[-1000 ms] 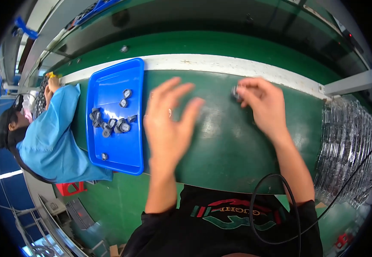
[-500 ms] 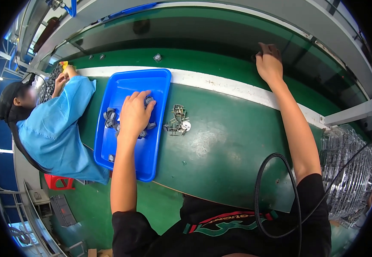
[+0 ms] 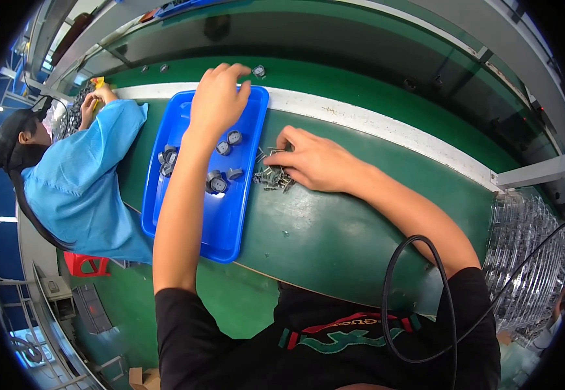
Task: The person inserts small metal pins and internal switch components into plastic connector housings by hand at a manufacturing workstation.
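Observation:
My left hand (image 3: 220, 101) is over the far edge of the blue tray (image 3: 254, 188), fingers stretched toward a grey round plug part (image 3: 259, 71) on the green belt. Its thumb and fingers are apart, and nothing shows in them. Several similar grey round parts (image 3: 216, 182) lie loose in the tray, some partly behind my left forearm. To the right of the tray, my right hand (image 3: 308, 159) bends over a pile of small metal pin pieces (image 3: 276, 179). Thumb and fingers close on pins at the pile's far side; the exact piece is hidden.
The green belt (image 3: 334, 97) runs along the far side behind a white rail (image 3: 360, 122). A person in blue (image 3: 87, 169) works at the left. Stacked clear plastic trays (image 3: 529, 253) stand at right. A black cable (image 3: 386, 286) loops before my right arm.
My right hand has come back from the belt to the metal pins. My left hand has moved from the tray's grey parts up toward the belt. The view has shifted slightly.

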`<state>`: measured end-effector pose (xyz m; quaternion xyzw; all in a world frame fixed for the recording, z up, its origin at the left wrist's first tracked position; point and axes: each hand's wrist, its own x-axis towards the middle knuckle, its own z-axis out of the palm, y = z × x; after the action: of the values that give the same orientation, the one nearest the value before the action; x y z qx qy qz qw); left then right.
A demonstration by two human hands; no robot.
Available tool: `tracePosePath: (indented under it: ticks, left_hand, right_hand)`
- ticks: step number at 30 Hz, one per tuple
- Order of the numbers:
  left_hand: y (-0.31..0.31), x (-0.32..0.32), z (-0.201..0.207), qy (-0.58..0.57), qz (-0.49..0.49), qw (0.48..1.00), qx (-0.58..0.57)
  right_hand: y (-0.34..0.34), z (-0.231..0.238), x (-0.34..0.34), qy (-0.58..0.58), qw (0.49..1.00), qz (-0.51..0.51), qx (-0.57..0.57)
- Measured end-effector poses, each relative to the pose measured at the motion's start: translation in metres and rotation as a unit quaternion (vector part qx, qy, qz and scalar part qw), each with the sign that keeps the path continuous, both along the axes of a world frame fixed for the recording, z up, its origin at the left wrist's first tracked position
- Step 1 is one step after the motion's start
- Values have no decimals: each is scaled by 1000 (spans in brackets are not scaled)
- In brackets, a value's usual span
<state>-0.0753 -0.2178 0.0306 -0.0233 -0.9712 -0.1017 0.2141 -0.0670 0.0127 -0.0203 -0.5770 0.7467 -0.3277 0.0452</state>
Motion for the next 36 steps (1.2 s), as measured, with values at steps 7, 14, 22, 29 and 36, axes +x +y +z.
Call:
tracePosePath:
  ticks: [7,14,22,29,36]
  left_hand:
    - [0,-95,-37,-224,-14,974,-25]
    - [18,-65,-14,-112,-31,993,22]
    - [163,61,30,-87,-157,811,557]
    - [188,67,-14,-150,-122,676,712]
    - [188,75,-39,-239,-210,637,702]
  right_hand:
    - [24,-3,15,-36,997,-61,-41]
    - [86,25,41,-332,925,-120,-142]
    - [149,22,43,-733,565,-165,-341]
    - [164,18,63,-524,793,-261,-168]
    - [170,13,73,-465,781,-320,-266]
